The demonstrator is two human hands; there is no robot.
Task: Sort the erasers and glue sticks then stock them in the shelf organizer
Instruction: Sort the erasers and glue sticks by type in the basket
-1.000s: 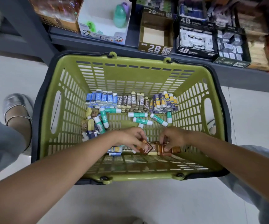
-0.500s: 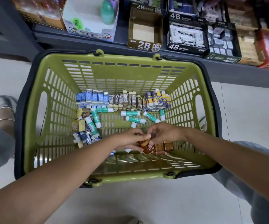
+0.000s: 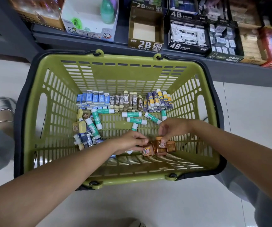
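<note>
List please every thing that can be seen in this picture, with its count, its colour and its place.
basket: one, green, on the floor before the shelf
blue erasers: a row, blue and white, far left of the basket floor
2B erasers: a row, brown and cream, far middle
yellow-capped erasers: a row, blue and yellow, far right
glue sticks: about eight, green and white, loose mid-floor
brown erasers: a small cluster, copper brown, near side
mixed pile: uncounted, left side
2B box: one, brown, empty, on the shelf
left hand: pinches a brown eraser
right hand: fingertips on the brown cluster
</note>
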